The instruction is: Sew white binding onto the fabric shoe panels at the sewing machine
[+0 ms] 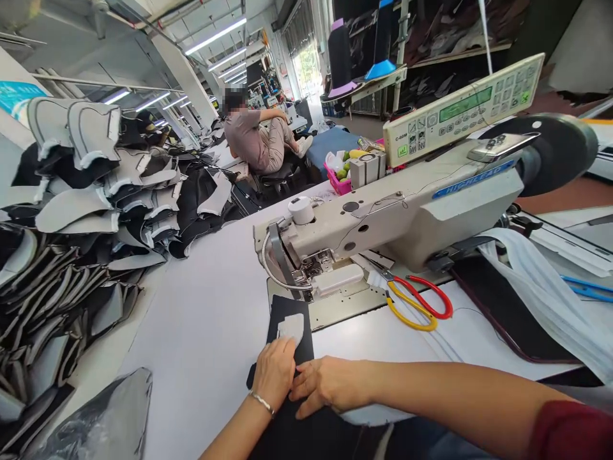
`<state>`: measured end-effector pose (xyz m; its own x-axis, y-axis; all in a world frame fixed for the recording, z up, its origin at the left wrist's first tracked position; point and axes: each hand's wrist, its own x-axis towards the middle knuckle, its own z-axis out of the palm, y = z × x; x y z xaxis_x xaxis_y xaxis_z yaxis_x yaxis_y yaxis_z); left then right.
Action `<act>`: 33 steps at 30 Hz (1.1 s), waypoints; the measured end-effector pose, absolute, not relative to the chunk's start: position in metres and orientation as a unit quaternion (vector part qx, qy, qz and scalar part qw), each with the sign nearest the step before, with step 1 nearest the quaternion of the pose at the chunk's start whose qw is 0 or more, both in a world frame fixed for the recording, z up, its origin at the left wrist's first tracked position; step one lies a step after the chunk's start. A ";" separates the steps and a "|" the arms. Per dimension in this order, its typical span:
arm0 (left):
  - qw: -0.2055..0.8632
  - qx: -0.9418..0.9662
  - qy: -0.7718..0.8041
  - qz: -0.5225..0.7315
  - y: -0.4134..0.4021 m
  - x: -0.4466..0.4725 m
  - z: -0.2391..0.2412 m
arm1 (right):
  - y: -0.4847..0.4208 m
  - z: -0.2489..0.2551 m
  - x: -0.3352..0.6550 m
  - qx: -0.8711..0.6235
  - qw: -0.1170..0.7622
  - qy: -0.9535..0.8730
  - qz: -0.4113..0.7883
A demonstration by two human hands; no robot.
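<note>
A long black fabric piece (290, 306) runs from beneath the head of the sewing machine (378, 220) back towards me. On top of it is a small white patch (293, 329). My left hand (274, 374), with a silver bracelet at the wrist, has its fingers drawn together at the patch's near end; the fingertips are hidden. Beside it, my right hand (330, 383) rests on the black fabric, fingers spread and pointing left. The two hands almost touch.
Scissors (416, 300) with red and yellow handles lie right of the needle area. Stacks of grey and black cut pieces (96, 191) line the left. A plastic bag (110, 415) sits at near left. Another person (253, 137) sits beyond the white table (191, 332).
</note>
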<state>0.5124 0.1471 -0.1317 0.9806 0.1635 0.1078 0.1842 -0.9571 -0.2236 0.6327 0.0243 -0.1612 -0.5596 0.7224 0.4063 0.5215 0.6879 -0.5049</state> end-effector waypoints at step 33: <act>0.056 -0.989 -0.101 -0.093 0.140 0.582 -0.145 | 0.026 -0.158 0.669 -0.368 0.241 -0.886 0.144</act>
<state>0.5817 0.1397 -0.1455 0.9623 0.1891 0.1955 0.2100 -0.9734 -0.0921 0.6690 0.0265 -0.1575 -0.6131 0.7214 0.3221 0.5823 0.6882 -0.4329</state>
